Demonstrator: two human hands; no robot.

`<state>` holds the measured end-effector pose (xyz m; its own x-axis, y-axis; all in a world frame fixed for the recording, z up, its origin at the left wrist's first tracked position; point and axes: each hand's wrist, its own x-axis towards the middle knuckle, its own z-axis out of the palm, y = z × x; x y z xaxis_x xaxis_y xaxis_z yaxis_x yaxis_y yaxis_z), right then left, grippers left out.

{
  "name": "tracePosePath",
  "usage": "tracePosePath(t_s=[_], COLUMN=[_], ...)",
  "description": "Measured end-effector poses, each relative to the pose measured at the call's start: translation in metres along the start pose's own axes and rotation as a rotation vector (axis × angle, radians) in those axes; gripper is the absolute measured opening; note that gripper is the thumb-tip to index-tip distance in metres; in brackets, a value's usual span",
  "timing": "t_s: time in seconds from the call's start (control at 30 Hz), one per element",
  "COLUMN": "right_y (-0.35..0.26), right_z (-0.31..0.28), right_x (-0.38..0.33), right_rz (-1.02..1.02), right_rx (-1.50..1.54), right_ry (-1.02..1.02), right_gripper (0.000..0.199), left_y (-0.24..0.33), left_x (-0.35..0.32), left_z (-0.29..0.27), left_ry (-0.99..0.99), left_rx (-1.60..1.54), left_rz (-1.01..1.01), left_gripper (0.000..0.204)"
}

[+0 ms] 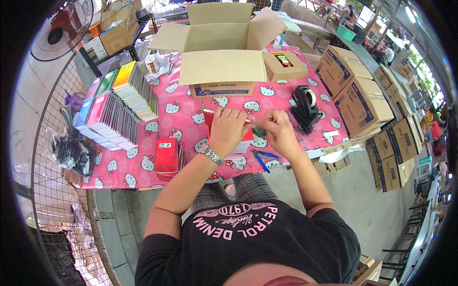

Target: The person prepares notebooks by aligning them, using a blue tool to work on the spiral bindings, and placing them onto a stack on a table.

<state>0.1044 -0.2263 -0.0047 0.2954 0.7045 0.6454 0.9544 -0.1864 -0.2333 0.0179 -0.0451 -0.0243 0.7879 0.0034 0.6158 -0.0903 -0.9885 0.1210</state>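
Observation:
My left hand [228, 127] lies flat on a stack of red notebooks [241, 143] in the middle of the pink patterned table [181, 107]. A metal watch sits on that wrist. My right hand [276, 126] is just to the right, fingers pinched on a small dark thing at the stack's upper right edge; I cannot tell what the thing is. A black tape dispenser [305, 101] stands close beyond my right hand. Blue-handled scissors [262, 159] lie at the table's near edge below my right hand.
An open cardboard box [222, 45] stands at the table's far side, a small closed box [285, 65] beside it. Fanned stacks of spiral notebooks [119, 109] fill the left. Another red notebook pile [167, 157] lies near left. Stacked cartons [362, 102] stand right. A fan [59, 28] is far left.

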Motion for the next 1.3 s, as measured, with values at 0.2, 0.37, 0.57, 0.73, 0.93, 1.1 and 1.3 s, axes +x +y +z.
tracePosePath(t_s=[0.2, 0.37, 0.57, 0.73, 0.93, 1.1, 1.3], right_y=[-0.007, -0.003, 0.013, 0.128, 0.119, 0.08, 0.069], right_z=[-0.003, -0.012, 0.005, 0.114, 0.134, 0.028, -0.005], right_x=[0.005, 0.01, 0.018, -0.043, -0.05, 0.029, 0.041], right_rz=[0.722, 0.322, 0.567, 0.864, 0.805, 0.528, 0.365], right_rx=[0.721, 0.37, 0.878, 0.19, 0.192, 1.352, 1.409], right_ry=[-0.264, -0.132, -0.286, -0.243, -0.494, -0.465, -0.608], right_gripper=[0.037, 0.042, 0.034, 0.048, 0.056, 0.055, 0.051], left_y=[0.001, 0.0, -0.005, -0.01, -0.019, -0.014, -0.001], left_x=[0.0, -0.001, -0.003, 0.0, -0.02, -0.013, -0.006], left_z=[-0.005, -0.011, -0.02, -0.007, -0.017, -0.013, -0.013], left_ry=[0.008, -0.028, -0.108, -0.12, -0.1, -0.151, -0.134], left_rx=[0.004, -0.017, -0.11, -0.199, 0.005, -0.064, -0.084], left_rz=[0.028, 0.086, 0.037, 0.077, -0.17, -0.155, -0.14], left_gripper=[0.029, 0.025, 0.02, 0.018, 0.044, 0.042, 0.041])
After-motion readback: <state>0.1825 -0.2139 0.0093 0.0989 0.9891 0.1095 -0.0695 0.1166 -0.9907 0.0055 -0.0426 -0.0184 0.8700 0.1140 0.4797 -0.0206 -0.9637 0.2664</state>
